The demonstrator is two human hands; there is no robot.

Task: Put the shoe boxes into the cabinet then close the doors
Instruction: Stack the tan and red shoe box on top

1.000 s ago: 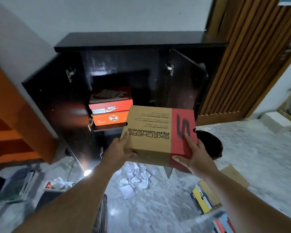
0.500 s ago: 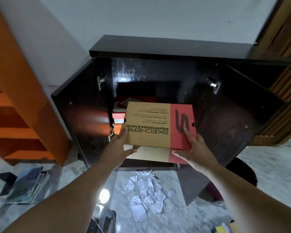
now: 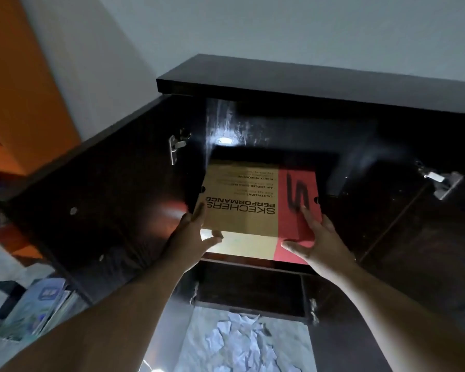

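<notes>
Pale grey wall behind, orange panel at far left; dark cabinet (image 3: 320, 84) stands against the wall with both doors swung wide.

Shoe box (image 3: 258, 200), tan with a red end and a large S, lid up, printing upside-down to the viewer. It sits half inside the cabinet mouth: far end already in shadow under the top board, near end projecting out over the front edge of the shelf. Long axis runs left-right across the opening, so the box goes in broadside. It lies straight ahead of both hands, between them; neither is clearly nearer.

Left hand (image 3: 192, 238): grips the near left corner, fingers up along the side wall, thumb under the front face. Right hand (image 3: 316, 241): fingers spread flat on the red end of the lid, thumb hooked beneath the near right corner. Both partly open, clamping the box from either side.

Judgement: a level forward push should seat it; whether other boxes sit behind cannot be told, interior too dark.

Left door (image 3: 97, 200) and right door (image 3: 414, 237) open, hinges showing. Torn paper (image 3: 242, 342) on the floor below; booklets (image 3: 38, 307) lower left.
</notes>
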